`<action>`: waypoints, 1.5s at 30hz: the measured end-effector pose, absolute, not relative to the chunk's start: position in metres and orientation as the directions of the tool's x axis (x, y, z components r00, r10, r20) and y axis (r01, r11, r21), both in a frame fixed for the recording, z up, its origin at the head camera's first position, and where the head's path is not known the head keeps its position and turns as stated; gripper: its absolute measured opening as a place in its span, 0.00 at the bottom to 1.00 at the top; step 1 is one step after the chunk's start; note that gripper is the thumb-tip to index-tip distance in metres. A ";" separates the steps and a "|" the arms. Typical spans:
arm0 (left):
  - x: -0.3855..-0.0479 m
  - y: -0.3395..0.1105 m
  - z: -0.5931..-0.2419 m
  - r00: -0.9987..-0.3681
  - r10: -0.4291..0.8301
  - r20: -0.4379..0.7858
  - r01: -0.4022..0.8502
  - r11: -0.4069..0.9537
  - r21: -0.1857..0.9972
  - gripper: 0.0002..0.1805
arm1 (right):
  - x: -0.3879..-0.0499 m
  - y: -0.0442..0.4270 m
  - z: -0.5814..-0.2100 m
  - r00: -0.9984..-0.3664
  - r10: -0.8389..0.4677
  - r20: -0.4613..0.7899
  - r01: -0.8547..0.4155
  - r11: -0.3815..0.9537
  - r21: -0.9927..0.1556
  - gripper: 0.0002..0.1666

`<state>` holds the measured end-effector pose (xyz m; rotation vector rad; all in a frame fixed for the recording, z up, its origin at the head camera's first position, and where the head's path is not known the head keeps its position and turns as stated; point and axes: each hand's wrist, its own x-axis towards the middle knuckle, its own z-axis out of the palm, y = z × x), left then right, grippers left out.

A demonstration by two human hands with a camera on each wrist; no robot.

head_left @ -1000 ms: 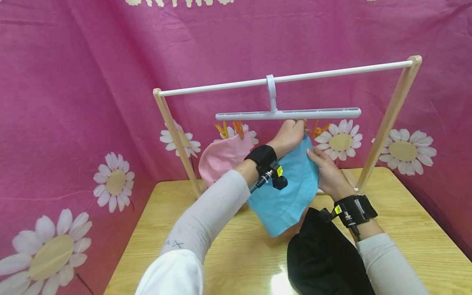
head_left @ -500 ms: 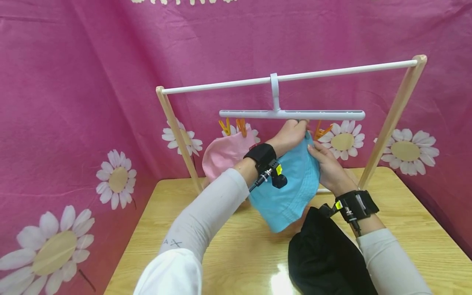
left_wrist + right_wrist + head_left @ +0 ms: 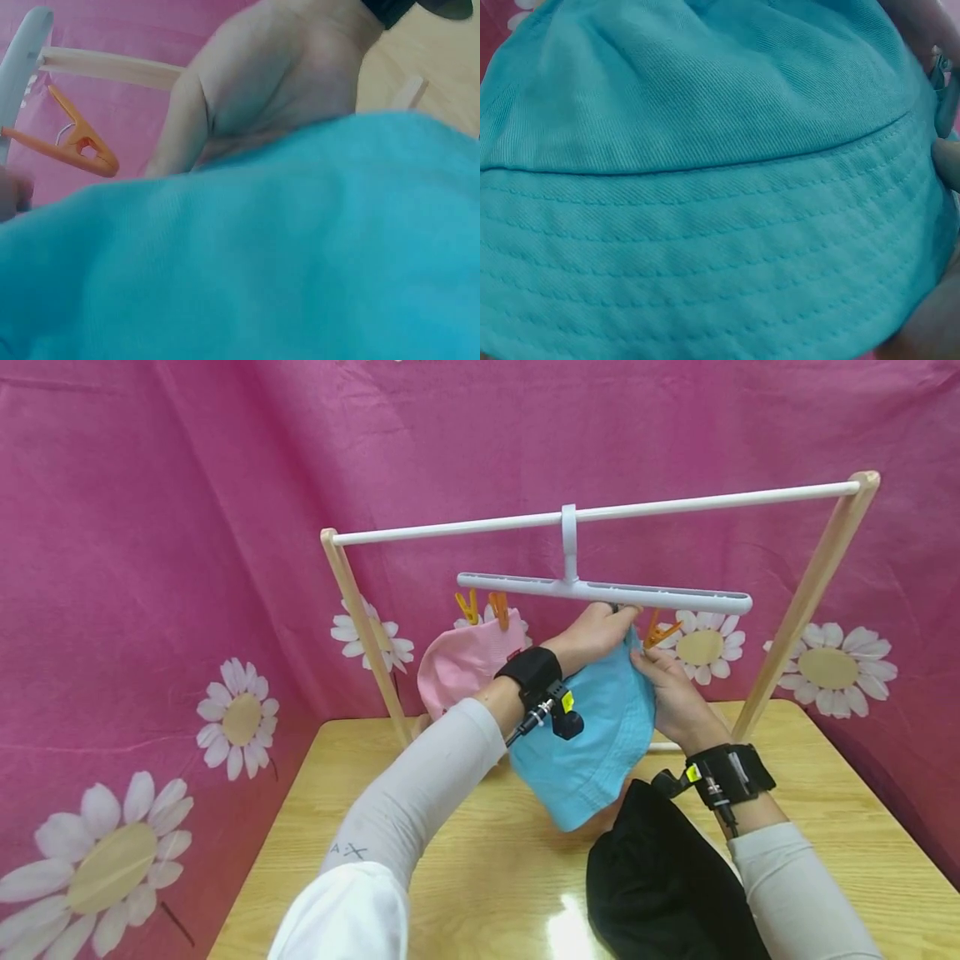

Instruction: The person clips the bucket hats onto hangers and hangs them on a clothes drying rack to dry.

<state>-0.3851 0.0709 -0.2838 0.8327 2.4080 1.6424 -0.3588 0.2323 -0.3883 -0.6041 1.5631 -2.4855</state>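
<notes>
A light blue bucket hat hangs tilted below the grey hanger, its stitched brim filling much of the right wrist view. My left hand is just under the hanger bar at the hat's upper edge. Its fingers pinch what looks like a dark teal clothespin, mostly hidden. My right hand grips the hat's right edge, thumb on the near side. An orange clothespin hangs empty right of the left hand. A pink hat hangs at left from another orange clothespin.
A yellow clothespin hangs at the hanger's left end. The hanger hooks over the white rod of a wooden-legged rack. A black hat lies on the wooden table under the right forearm. A pink flowered cloth stands behind.
The hanger has tipped, its right end lower and its left end higher. Both hands keep hold, shifted slightly right in the head view along with the rack.
</notes>
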 end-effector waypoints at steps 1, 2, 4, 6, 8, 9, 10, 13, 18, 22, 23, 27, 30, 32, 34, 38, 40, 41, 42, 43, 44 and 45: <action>-0.384 0.071 -0.283 -0.837 0.504 0.211 0.378 0.255 0.890 0.15 | -0.359 0.233 -0.388 -0.904 -0.336 0.266 -0.090 -0.458 -0.885 0.16; -0.383 0.072 -0.283 -0.832 0.512 0.213 0.380 0.246 0.892 0.16 | -0.360 0.233 -0.388 -0.899 -0.342 0.273 -0.092 -0.462 -0.882 0.17; -0.380 0.072 -0.282 -0.821 0.528 0.218 0.388 0.234 0.891 0.18 | -0.360 0.234 -0.388 -0.892 -0.352 0.282 -0.093 -0.467 -0.879 0.19; -0.378 0.072 -0.281 -0.820 0.532 0.212 0.386 0.240 0.891 0.19 | -0.361 0.235 -0.389 -0.885 -0.363 0.290 -0.094 -0.472 -0.877 0.20; -0.377 0.070 -0.282 -0.825 0.529 0.199 0.376 0.249 0.893 0.17 | -0.362 0.235 -0.389 -0.882 -0.371 0.292 -0.095 -0.467 -0.879 0.21; -0.376 0.070 -0.282 -0.828 0.527 0.191 0.369 0.255 0.894 0.17 | -0.362 0.235 -0.390 -0.879 -0.377 0.291 -0.089 -0.470 -0.878 0.21; -0.376 0.069 -0.282 -0.831 0.525 0.183 0.361 0.259 0.896 0.16 | -0.362 0.235 -0.390 -0.879 -0.380 0.289 -0.089 -0.466 -0.880 0.22; -0.375 0.068 -0.284 -0.834 0.524 0.171 0.348 0.259 0.901 0.16 | -0.362 0.235 -0.392 -0.882 -0.378 0.281 -0.093 -0.445 -0.891 0.24; -0.375 0.070 -0.286 -0.834 0.523 0.174 0.343 0.245 0.907 0.16 | -0.358 0.237 -0.398 -0.895 -0.364 0.257 -0.114 -0.371 -0.922 0.24; -0.375 0.073 -0.288 -0.843 0.504 0.187 0.339 0.229 0.912 0.15 | -0.354 0.238 -0.408 -0.912 -0.357 0.203 -0.092 -0.302 -0.949 0.22; -0.375 0.073 -0.289 -0.845 0.498 0.195 0.340 0.218 0.915 0.15 | -0.353 0.239 -0.411 -0.919 -0.348 0.187 -0.088 -0.281 -0.956 0.23; -0.375 0.076 -0.292 -0.854 0.465 0.234 0.347 0.173 0.922 0.17 | -0.349 0.240 -0.420 -0.952 -0.282 0.121 -0.073 -0.175 -0.982 0.31; -0.376 0.079 -0.294 -0.876 0.414 0.247 0.346 0.183 0.920 0.19 | -0.348 0.241 -0.424 -0.965 -0.243 0.097 -0.066 -0.132 -0.989 0.41; -0.376 0.083 -0.295 -0.897 0.367 0.248 0.338 0.205 0.919 0.19 | -0.347 0.243 -0.426 -0.969 -0.228 0.096 -0.065 -0.141 -0.988 0.45; -0.377 0.086 -0.297 -0.914 0.322 0.249 0.330 0.229 0.916 0.18 | -0.346 0.243 -0.428 -0.971 -0.218 0.099 -0.063 -0.165 -0.984 0.46; -0.376 0.091 -0.299 -0.933 0.260 0.248 0.313 0.252 0.916 0.16 | -0.344 0.242 -0.433 -0.975 -0.193 0.111 -0.069 -0.214 -0.974 0.43; -0.376 0.092 -0.301 -0.938 0.240 0.250 0.309 0.253 0.917 0.16 | -0.343 0.241 -0.436 -0.977 -0.180 0.110 -0.066 -0.232 -0.971 0.42; -0.377 0.093 -0.302 -0.942 0.227 0.248 0.303 0.253 0.919 0.16 | -0.343 0.241 -0.437 -0.979 -0.174 0.105 -0.061 -0.241 -0.969 0.43; -0.377 0.094 -0.303 -0.944 0.217 0.248 0.300 0.252 0.920 0.17 | -0.343 0.240 -0.438 -0.981 -0.171 0.097 -0.053 -0.248 -0.967 0.43; -0.378 0.094 -0.304 -0.947 0.205 0.247 0.295 0.253 0.922 0.18 | -0.342 0.240 -0.439 -0.981 -0.169 0.092 -0.047 -0.253 -0.966 0.44; -0.378 0.095 -0.306 -0.951 0.192 0.244 0.288 0.255 0.923 0.19 | -0.342 0.239 -0.440 -0.982 -0.167 0.087 -0.041 -0.261 -0.964 0.45; -0.379 0.096 -0.307 -0.954 0.179 0.242 0.283 0.258 0.924 0.22 | -0.341 0.239 -0.442 -0.982 -0.168 0.087 -0.040 -0.266 -0.963 0.45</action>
